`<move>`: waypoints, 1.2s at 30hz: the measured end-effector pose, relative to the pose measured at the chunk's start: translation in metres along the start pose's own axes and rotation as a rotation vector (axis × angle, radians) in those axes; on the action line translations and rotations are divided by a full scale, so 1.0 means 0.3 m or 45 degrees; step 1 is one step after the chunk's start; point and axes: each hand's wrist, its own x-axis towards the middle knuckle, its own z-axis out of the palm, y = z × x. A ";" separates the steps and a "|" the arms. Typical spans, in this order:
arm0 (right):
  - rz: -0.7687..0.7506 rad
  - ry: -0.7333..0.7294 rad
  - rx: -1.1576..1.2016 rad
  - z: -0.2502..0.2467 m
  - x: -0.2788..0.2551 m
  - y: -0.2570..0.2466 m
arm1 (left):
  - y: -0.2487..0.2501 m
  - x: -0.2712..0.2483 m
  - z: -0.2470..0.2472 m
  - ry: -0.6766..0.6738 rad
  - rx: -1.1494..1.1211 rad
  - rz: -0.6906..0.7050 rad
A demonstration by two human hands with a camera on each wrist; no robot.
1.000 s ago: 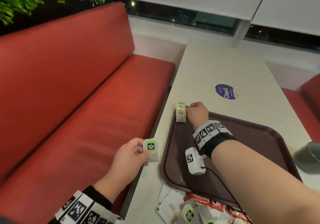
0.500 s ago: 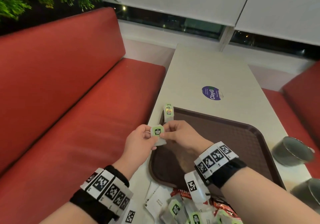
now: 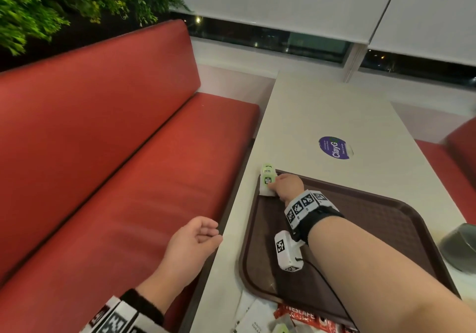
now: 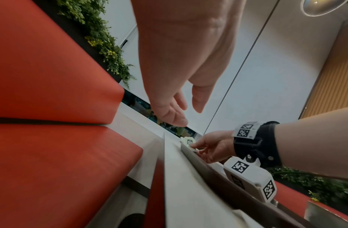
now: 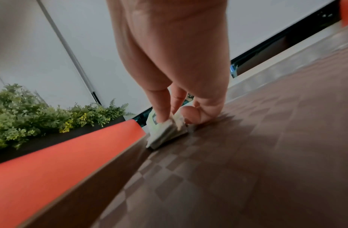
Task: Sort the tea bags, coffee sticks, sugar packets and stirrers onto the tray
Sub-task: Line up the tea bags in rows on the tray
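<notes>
A brown tray (image 3: 373, 214) lies on the pale table. At its far left corner a small stack of green-and-white tea bags (image 3: 267, 181) leans on the rim. My right hand (image 3: 274, 184) pinches the top tea bag (image 5: 163, 131) of that stack between thumb and fingers, against the tray floor (image 5: 247, 154). My left hand (image 3: 203, 232) hovers off the table's left edge over the red seat, fingers relaxed and holding nothing; the left wrist view shows it (image 4: 181, 111) loosely spread. White sugar packets (image 3: 253, 319), a red coffee stick (image 3: 301, 316) and more tea bags (image 3: 282, 329) lie in a pile at the tray's near edge.
A red bench (image 3: 103, 165) runs along the table's left side. A purple round sticker (image 3: 333, 147) marks the table beyond the tray. A dark metal cup (image 3: 461, 250) stands at the right edge. Green plants (image 3: 51, 3) top the bench back.
My right hand took the tea bag from my left hand and carried it to the stack at the tray's far left corner. My left hand drew back to the left, now holding nothing.
</notes>
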 end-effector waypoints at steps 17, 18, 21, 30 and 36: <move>-0.027 0.327 0.087 0.051 0.045 0.027 | -0.019 0.013 -0.020 -0.001 -0.007 0.004; -0.015 0.320 0.074 0.052 0.044 0.028 | -0.018 0.011 -0.020 -0.002 -0.006 0.010; 0.024 0.275 -0.075 0.044 0.034 0.025 | -0.020 0.007 -0.022 -0.001 -0.007 0.018; -0.119 0.265 -0.147 -0.032 -0.078 -0.015 | 0.005 -0.043 -0.042 -0.014 -0.001 0.078; -0.450 0.067 0.210 -0.209 -0.380 -0.032 | 0.028 -0.099 -0.020 -0.234 0.309 0.167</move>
